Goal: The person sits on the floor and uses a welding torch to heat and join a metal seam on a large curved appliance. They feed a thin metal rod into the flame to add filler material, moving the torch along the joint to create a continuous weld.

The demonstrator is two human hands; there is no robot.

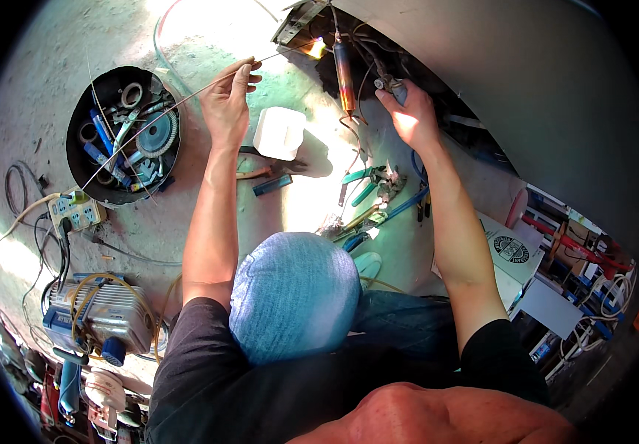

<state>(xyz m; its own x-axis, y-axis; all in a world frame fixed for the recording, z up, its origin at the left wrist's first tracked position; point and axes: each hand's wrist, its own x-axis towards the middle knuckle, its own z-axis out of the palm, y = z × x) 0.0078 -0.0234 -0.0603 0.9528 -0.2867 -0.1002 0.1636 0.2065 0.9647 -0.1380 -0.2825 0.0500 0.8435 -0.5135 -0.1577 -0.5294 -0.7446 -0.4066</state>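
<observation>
My left hand (227, 103) pinches a long thin rod (142, 129), whose far tip reaches toward a bright flame (316, 48) at the opening under a large grey panel (526, 66). My right hand (408, 111) is closed round a torch handle (397, 90) inside that opening. Between the two hands a copper cylinder (345, 74), heat-discoloured, hangs on thin tubing, just beside the flame. A white plastic container (278, 129) stands on the concrete below my left hand's fingers, to their right. Green-handled pliers (364, 191) and other hand tools lie below the cylinder.
A black tub of tools (77, 140) sits at the left, above a power strip (68, 216) with cords and a pump (101, 318). My denim-covered knee (293, 296) fills the lower middle. At the right are a box (504, 259), cables and red tools.
</observation>
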